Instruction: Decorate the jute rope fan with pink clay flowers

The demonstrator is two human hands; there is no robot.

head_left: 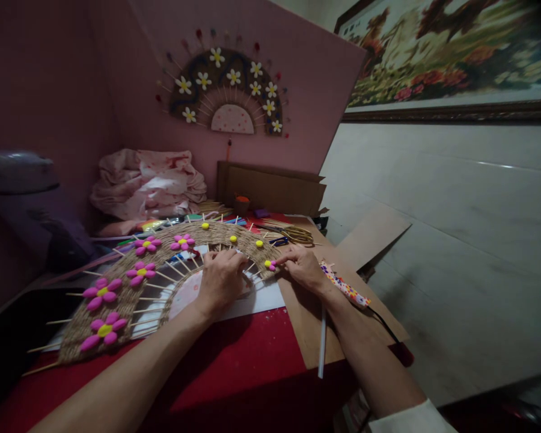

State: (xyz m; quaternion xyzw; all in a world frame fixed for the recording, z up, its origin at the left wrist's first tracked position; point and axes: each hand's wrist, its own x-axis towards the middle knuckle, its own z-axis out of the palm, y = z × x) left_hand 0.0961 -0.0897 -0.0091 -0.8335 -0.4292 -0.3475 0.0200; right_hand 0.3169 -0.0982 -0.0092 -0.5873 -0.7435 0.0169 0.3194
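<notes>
A half-round woven jute fan (121,297) with wooden skewer spokes lies on the red table (247,367). Several pink flowers with yellow centres (104,329) sit on its left half, and yellow dots (258,243) run along its right. My left hand (222,278) rests on the spokes near the fan's middle, fingers curled and pressing down. My right hand (301,264) pinches a small pink petal (273,265) beside a yellow dot (267,263) at the fan's right end.
A finished fan with white flowers (228,90) hangs on the pink board behind. Scissors (293,234), a cardboard box (270,189), crumpled pink cloth (148,183), a glue stick (321,343) and a patterned glue gun (347,288) lie around. A tiled wall stands to the right.
</notes>
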